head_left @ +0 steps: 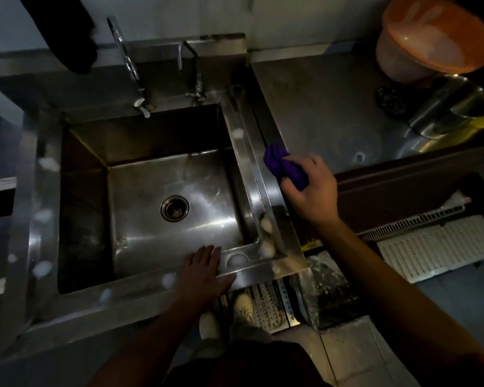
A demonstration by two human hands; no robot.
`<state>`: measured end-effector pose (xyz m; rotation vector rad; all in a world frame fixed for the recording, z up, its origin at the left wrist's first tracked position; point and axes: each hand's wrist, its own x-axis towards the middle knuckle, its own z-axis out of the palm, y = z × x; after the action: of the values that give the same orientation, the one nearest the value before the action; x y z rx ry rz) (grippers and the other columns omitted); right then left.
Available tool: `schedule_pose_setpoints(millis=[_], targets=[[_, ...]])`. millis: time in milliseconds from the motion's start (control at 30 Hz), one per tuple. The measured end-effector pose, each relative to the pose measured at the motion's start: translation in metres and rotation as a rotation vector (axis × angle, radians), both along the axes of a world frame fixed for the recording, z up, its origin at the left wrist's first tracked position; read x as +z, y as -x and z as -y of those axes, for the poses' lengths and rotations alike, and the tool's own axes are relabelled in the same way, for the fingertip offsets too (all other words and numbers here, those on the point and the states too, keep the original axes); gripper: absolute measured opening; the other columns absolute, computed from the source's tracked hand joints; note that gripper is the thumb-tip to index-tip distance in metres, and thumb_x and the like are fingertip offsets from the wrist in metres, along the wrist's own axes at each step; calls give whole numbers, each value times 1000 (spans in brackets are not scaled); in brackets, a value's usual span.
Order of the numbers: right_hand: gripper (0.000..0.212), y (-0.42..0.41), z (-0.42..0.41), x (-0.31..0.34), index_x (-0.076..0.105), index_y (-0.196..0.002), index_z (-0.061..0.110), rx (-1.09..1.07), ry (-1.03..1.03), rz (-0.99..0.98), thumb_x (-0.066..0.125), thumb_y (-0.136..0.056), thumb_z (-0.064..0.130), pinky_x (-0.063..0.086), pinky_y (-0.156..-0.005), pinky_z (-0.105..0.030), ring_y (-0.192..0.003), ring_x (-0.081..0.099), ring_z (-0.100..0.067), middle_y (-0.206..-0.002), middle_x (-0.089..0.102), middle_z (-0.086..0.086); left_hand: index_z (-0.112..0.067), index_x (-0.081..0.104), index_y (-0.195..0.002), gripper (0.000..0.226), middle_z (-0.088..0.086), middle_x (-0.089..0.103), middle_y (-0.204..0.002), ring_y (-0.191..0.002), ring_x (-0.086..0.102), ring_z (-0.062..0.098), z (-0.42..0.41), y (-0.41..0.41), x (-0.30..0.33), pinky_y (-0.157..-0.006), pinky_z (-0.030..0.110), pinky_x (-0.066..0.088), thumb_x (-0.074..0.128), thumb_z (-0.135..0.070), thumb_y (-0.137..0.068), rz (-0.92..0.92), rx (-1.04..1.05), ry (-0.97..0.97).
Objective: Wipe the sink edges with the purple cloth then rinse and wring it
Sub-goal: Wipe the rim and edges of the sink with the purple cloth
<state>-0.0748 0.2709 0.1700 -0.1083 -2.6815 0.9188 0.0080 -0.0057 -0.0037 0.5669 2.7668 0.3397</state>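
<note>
A steel sink (243, 152) with a deep square basin and a round drain (175, 208) fills the left and middle of the view. My right hand (310, 188) grips a bunched purple cloth (277, 163) and presses it on the sink's right outer rim. My left hand (204, 272) lies flat, fingers together, on the front rim near the basin's front right corner, holding nothing. White foam blobs (266, 224) dot the right, front and left rims. Two taps (129, 62) stand at the back; water drips from the left one.
On the grey counter to the right stand an orange-lidded plastic container (430, 43), a tilted steel cup (447, 110) and a dark scrubber (389, 99). A dark object (73, 32) hangs at the top left. White perforated floor grates (442, 247) lie at the right; my shoes (243, 308) are below.
</note>
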Motion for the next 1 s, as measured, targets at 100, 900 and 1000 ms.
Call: schedule_pose_setpoints(millis=[100, 900, 1000], targets=[[49, -29, 8, -7, 65, -124, 20, -7, 22, 38, 60, -81, 42, 38, -77, -2, -93, 55, -6, -114, 60, -2, -13, 58, -133, 77, 10, 63, -131, -119, 59, 32, 0, 1, 2, -97, 46, 47, 42, -71, -84, -21, -15, -21], [42, 90, 2, -37, 61, -130, 23, 450, -103, 248, 64, -88, 32, 50, -87, -34, -101, 60, -22, -118, 58, -8, -14, 55, -135, 66, 11, 58, -136, -132, 47, 33, -23, -17, 4, -113, 52, 31, 36, -62, -94, -47, 253, 28], [44, 130, 8, -41, 61, -131, 25, 503, -196, 325, 63, -87, 33, 48, -86, -34, -104, 61, -28, -122, 57, -10, -16, 59, -132, 68, 9, 60, -133, -131, 49, 32, -26, -16, 2, -113, 51, 31, 34, -66, -93, -59, 305, 51]])
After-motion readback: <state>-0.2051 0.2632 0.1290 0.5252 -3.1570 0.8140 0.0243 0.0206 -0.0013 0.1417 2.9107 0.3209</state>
